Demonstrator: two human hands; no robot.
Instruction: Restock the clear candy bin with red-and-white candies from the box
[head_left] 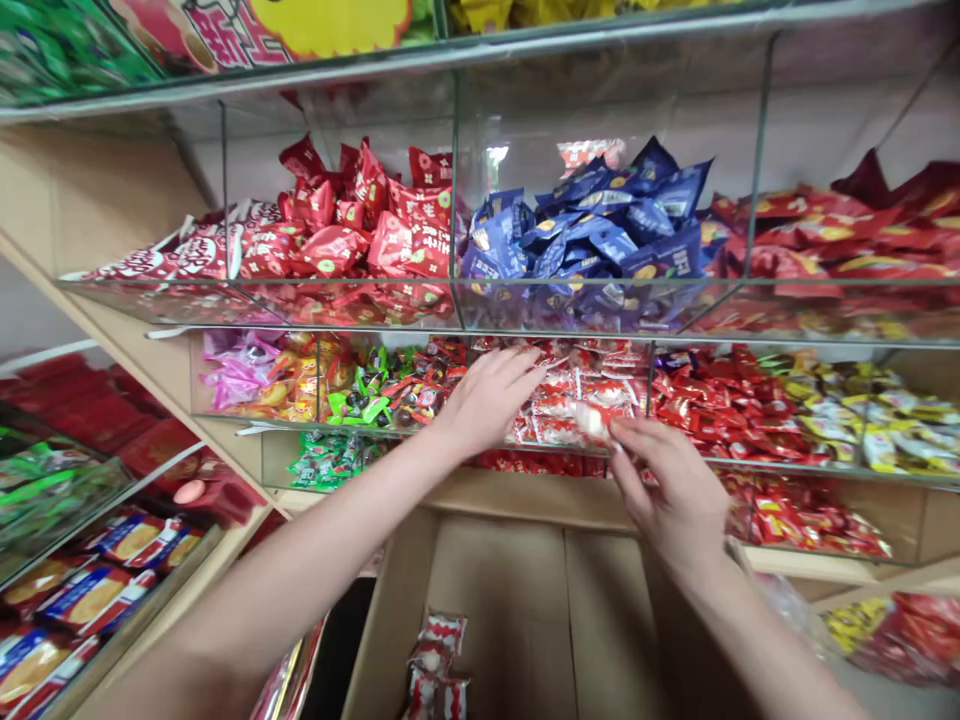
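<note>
My left hand [487, 395] reaches over the glass edge into a shelf bin of small red-and-white snack packets [570, 395], fingers spread and resting on them. My right hand [667, 490] is just in front of the same bin and pinches one red-and-white packet [592, 420] between thumb and fingers. Below my arms stands an open cardboard box [517, 590] with a few of the same packets [435, 665] at its bottom.
Glass-fronted bins fill the shelves: red packets [352, 230], blue packets [600, 235], red-and-yellow ones [825, 245] above; pink, green and mixed sweets [330, 385] left of my hands; more red and yellow packets [787, 405] at right. Another shelf rack [82, 560] stands at left.
</note>
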